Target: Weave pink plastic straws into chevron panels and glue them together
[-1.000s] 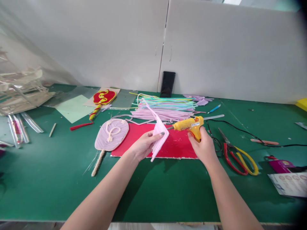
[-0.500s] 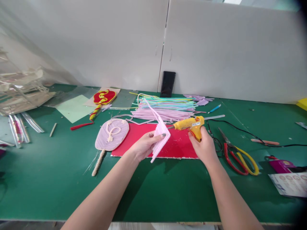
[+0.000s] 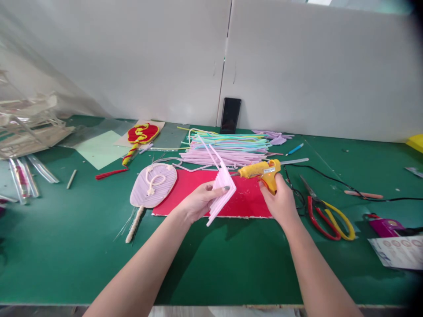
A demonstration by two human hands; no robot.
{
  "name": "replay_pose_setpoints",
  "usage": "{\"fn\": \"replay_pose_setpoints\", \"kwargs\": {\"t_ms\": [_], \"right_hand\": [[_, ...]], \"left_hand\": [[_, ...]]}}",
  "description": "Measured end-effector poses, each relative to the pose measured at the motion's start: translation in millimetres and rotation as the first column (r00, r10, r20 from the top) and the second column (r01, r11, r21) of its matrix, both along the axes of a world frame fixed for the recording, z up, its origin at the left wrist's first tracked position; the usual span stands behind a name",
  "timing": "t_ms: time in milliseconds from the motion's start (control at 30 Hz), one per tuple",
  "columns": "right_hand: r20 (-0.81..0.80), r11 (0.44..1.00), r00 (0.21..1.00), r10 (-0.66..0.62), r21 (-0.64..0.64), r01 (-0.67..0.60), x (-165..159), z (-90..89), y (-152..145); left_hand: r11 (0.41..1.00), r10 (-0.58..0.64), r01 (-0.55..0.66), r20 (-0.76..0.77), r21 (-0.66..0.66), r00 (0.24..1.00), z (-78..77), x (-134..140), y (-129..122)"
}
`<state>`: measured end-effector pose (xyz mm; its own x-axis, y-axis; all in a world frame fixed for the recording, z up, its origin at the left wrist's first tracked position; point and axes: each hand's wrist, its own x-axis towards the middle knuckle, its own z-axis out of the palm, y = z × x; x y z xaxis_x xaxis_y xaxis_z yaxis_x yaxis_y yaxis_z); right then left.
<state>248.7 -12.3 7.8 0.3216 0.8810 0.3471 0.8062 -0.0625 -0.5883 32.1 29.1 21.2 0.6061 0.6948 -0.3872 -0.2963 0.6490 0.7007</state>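
Yellow glue gun (image 3: 261, 170) in right hand (image 3: 280, 203) lies level, nozzle pointing left

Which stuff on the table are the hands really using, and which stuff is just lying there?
In use:
left hand holding the pink folded piece
right hand holding the yellow glue gun
red mat underneath

Lying about:
scissors
phone
pile of coloured sticks
lilac fan
red and yellow fan
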Motion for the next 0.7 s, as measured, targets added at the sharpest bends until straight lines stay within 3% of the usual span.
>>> {"fn": "replay_pose_setpoints", "kwargs": {"t_ms": [700], "right_hand": [[0.001, 1.000, 1.000, -0.008, -0.007, 0.008, -0.1, 1.1, -0.9]], "left_hand": [[0.999, -0.032, 0.032, -0.039, 0.009, 0.999, 3.9, -0.1, -3.0]]}}
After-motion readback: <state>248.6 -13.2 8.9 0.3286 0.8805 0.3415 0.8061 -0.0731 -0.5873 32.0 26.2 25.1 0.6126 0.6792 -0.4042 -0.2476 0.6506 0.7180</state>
